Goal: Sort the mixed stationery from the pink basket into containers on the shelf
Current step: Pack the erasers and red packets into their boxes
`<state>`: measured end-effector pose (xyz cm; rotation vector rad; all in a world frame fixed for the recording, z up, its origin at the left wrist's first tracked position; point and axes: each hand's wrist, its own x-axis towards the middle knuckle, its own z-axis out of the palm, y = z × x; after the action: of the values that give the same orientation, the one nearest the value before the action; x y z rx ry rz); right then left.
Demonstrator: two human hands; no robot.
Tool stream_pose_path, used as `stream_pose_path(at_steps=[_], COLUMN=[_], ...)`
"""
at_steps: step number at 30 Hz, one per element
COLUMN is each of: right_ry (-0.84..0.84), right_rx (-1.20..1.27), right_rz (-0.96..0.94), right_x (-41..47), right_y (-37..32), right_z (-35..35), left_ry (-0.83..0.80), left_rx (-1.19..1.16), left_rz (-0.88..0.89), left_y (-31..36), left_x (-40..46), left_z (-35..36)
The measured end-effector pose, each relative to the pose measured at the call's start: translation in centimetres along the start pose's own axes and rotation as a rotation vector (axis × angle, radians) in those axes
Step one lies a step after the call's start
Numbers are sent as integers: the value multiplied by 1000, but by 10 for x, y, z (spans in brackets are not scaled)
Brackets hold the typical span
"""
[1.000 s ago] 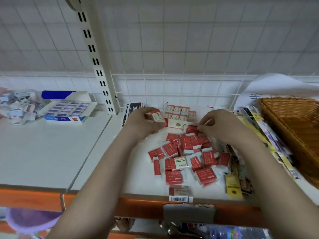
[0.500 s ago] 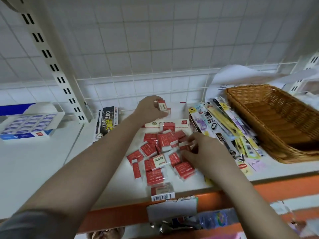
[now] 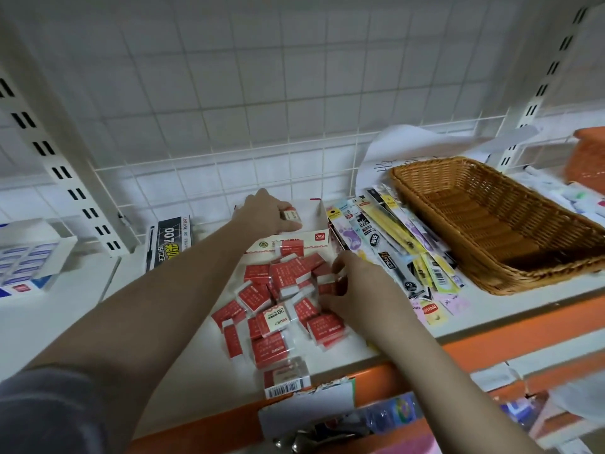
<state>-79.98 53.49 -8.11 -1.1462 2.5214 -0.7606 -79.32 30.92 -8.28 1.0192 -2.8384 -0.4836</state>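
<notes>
Several red-wrapped erasers (image 3: 281,303) lie in a loose pile on the white shelf (image 3: 183,348). Behind the pile stands an open white eraser box (image 3: 311,235). My left hand (image 3: 268,214) reaches over that box and pinches one red eraser (image 3: 291,213) above its inside. My right hand (image 3: 357,286) rests on the right side of the pile, its fingers curled round a red eraser (image 3: 327,288) there.
A wicker basket (image 3: 510,267) stands at the right, with packaged pen refills (image 3: 393,244) fanned out beside it. A black "007" pack (image 3: 170,244) leans at the back left. A blue-and-white eraser box (image 3: 26,260) sits far left. An orange crate (image 3: 589,155) shows at the far right.
The view has swung right and closer. My left hand carried its eraser back over the box. My right hand dropped from the box's front to the pile's right side.
</notes>
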Motion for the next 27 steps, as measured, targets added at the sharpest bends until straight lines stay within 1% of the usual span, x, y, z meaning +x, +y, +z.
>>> stream_pose_path(at_steps=[4,7,13,16,19,23,25,27], right_ry=[55,117,333,380,370,321,317,310], right_rx=[190,315,465,547,557,601,638,652], right_rz=[12,-2,-35,-76,-127,-173,-179,-177], right_x=[0,-1,3,5,7,13,18,23], right_y=[10,16,23,23,19,15,11,7], right_z=[-1,-8,-24,-28,-33,-31,-26,-21], left_ry=[37,48,58,88,143,201,196,152], left_rx=[181,201,284,190,58,13,-6,-44], left_rz=[14,36,13,14,9,38,40,26], left_y=[8,11,17,15,10,4,1,-2], left_x=[1,0,-1,-6,-23,-61,-80,-98], left_z=[-4,-5,-7,-7,-12,-25,-28,-28])
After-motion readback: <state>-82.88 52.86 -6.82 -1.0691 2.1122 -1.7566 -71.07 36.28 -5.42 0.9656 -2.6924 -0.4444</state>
